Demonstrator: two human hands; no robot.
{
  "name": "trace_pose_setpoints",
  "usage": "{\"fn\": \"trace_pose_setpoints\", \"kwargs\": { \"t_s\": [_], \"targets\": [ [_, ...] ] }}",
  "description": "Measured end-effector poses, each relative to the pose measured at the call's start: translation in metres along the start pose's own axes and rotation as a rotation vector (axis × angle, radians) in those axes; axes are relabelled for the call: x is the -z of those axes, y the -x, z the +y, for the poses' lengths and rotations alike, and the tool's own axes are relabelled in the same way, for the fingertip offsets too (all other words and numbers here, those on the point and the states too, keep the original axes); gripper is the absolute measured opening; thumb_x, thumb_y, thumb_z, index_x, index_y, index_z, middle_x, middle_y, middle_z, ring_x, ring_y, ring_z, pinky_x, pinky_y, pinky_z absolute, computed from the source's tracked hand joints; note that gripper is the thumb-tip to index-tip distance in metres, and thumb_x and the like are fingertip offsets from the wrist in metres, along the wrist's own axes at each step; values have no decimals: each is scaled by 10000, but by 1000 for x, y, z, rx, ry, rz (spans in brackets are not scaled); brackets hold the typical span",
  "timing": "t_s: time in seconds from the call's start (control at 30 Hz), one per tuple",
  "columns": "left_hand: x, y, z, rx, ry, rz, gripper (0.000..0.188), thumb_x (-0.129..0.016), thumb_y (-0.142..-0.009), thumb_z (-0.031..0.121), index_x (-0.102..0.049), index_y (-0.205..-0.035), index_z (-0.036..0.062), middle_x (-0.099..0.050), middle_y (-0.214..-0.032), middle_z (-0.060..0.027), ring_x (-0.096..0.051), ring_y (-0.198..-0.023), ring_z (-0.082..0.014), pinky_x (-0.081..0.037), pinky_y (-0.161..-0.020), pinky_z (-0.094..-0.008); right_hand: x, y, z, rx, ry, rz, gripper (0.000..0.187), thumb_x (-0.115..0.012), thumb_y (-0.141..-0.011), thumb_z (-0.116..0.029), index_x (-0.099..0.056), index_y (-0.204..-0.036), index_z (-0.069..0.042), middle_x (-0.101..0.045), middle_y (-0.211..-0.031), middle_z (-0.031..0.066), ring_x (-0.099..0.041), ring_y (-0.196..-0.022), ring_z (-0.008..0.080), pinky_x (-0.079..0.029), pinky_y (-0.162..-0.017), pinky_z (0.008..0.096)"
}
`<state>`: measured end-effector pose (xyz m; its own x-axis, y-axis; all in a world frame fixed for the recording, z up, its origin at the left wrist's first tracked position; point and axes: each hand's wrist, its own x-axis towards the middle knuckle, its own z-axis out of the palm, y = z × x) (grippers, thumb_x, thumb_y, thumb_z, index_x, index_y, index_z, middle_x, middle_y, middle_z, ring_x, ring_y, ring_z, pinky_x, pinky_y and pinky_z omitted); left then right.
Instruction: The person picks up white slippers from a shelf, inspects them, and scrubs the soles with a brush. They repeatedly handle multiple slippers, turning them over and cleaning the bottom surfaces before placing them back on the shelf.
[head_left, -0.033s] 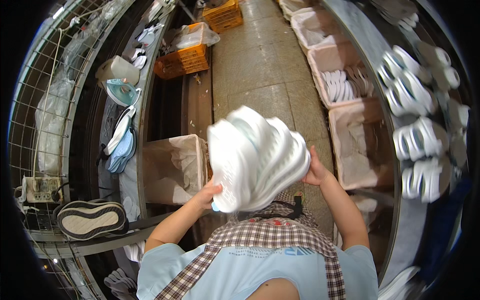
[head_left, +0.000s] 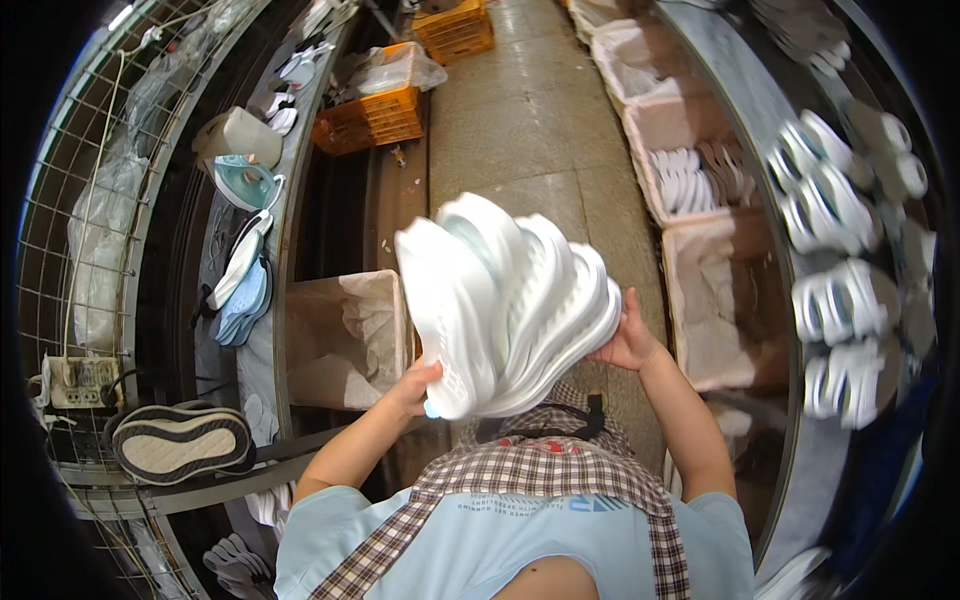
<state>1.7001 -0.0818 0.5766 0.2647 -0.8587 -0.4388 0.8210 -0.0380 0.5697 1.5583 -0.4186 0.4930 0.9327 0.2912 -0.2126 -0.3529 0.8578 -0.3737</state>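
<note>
**Narrow workshop aisle with a grey-brown tiled floor [head_left: 510, 140]**

At the centre, a fanned stack of white moulded shoe soles [head_left: 510, 310] is held above a brown-checked apron [head_left: 560, 478]. Its near left corner is clasped by the left hand [head_left: 414, 390]. Its right end is met by the right hand [head_left: 628, 340], with fingers partly hidden; how firmly that grip is closed cannot be told. Both ends are supported, presumably so that the layers are kept from sliding apart. At far right, white curved soles [head_left: 683, 183] are packed on edge in a pink-rimmed, cloth-lined bin [head_left: 660, 115], probably to save space.
</note>
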Motion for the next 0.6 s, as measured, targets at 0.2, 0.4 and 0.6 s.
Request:
{"fn": "trace_pose_setpoints", "kwargs": {
  "t_s": [0.2, 0.4, 0.6],
  "targets": [
    [73, -98, 98, -236, 110, -2, 675, -657, -829, 344, -362, -1343, 20, -523, -1257, -125, -542, -1126, -256, -440, -962, -399, -41, -147, -113, 258, 240, 13, 865, -299, -831, -729, -199, -1435, -118, -329, -1426, 132, -401, -1264, 300, -393, -985, 497],
    [102, -177, 226, -329, 145, -45, 700, -622, -844, 390, -339, -1366, 20, -504, -1283, -140, -513, -1164, -276, -407, -994, -398, -88, -266, -193, 388, 311, 201, 941, -734, -738, -313, -151, -1420, -28, -337, -1400, 124, -372, -1269, 275, -323, -1045, 415],
    [136, -275, 331, -421, 340, -136, 504, -523, -898, 194, -393, -1326, -38, -493, -1289, -196, -536, -1139, -294, -430, -975, -402, -89, -370, -264, 484, 624, 286, 1025, -756, -688, -254, -76, -1416, -15, -307, -1388, 153, -319, -1288, 269, -257, -1071, 383]
  ]
}}
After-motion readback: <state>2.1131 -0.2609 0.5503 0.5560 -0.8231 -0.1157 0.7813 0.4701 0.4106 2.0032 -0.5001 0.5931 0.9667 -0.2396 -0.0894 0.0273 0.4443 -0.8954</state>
